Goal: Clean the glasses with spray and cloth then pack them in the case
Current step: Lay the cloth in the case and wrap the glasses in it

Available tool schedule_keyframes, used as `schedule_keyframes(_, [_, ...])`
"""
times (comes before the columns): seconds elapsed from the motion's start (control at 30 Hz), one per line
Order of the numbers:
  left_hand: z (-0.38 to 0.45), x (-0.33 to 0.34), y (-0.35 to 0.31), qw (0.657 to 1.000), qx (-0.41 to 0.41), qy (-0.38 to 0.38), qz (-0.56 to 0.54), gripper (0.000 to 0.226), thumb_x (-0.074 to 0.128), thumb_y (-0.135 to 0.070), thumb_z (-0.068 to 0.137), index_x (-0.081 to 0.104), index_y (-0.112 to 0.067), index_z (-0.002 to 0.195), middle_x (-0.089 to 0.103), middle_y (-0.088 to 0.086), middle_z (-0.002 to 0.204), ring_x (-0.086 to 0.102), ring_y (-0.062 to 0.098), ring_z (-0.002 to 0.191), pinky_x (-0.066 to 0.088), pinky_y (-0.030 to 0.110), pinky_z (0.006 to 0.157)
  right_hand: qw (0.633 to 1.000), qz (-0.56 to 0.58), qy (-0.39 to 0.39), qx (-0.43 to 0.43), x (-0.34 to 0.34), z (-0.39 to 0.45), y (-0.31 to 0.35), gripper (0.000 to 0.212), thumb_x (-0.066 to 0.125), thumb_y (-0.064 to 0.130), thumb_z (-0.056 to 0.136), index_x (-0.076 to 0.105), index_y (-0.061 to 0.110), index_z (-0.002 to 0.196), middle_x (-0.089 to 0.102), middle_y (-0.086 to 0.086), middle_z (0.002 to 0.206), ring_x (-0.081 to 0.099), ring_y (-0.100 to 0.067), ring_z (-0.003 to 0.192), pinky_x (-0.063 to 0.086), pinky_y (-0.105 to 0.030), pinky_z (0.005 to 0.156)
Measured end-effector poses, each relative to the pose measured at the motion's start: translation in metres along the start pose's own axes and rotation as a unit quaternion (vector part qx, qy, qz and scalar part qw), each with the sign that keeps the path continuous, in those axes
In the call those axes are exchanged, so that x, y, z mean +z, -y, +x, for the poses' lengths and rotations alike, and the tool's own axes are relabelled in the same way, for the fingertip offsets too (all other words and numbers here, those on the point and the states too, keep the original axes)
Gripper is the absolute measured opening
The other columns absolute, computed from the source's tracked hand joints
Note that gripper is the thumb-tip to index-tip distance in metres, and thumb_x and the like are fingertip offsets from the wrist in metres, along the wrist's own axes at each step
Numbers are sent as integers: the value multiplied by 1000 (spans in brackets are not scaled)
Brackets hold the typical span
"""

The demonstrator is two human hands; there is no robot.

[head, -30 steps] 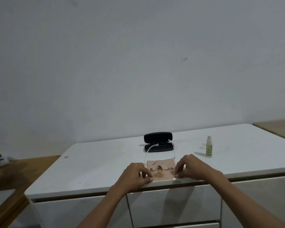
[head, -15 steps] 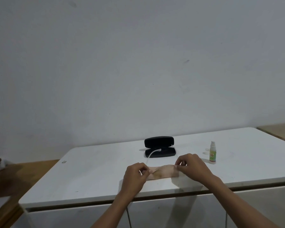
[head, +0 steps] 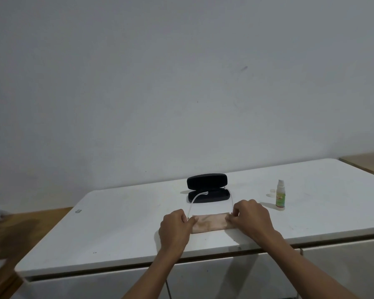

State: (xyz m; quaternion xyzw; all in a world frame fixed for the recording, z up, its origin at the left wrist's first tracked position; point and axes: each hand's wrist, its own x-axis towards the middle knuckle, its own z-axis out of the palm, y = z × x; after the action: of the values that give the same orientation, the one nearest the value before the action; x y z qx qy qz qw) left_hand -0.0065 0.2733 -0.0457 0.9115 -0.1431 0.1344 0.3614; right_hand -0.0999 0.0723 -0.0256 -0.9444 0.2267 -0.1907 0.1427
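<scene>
Both hands are pinching the folded cloth (head: 209,223) by its ends, left hand (head: 175,227) and right hand (head: 249,219), its long axis running 9-to-3, with the open case (head: 207,194) just beyond at 12, glasses (head: 198,196) arms reaching toward it.

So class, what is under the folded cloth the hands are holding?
The glasses: their two clear arms stick out from behind the cloth toward the open case. The lenses are covered and cannot be seen. The left hand and right hand pinch the cloth's ends.
</scene>
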Motion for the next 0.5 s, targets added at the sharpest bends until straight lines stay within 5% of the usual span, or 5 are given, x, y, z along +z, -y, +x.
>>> schedule_keyframes(0.2, [1, -5, -1, 999, 12, -5, -34, 39, 73, -59, 82, 58, -23, 82, 63, -8, 74, 60, 12, 69, 42, 27, 57, 997, 67, -23, 24, -4, 1, -6, 30, 73, 54, 82, 74, 25, 87, 73, 4, 83, 67, -17, 80, 54, -30, 67])
schedule_keyframes(0.33, [-1, -9, 8, 989, 89, -7, -115, 24, 80, -38, 82, 62, -32, 97, 65, -15, 92, 56, 5, 72, 46, 23, 65, 988, 150, -32, 1, -6, 0, -5, 34, 78, 45, 83, 73, 27, 111, 77, 7, 78, 71, -14, 85, 55, -31, 76])
schedule_keyframes(0.5, [3, -6, 13, 984, 130, -6, -124, 12, 74, -15, 88, 75, -26, 95, 73, -16, 92, 60, 6, 68, 55, 35, 73, 984, 169, -52, -16, -2, 1, -3, 14, 77, 33, 86, 79, 26, 98, 79, 7, 83, 73, -10, 80, 58, -30, 77])
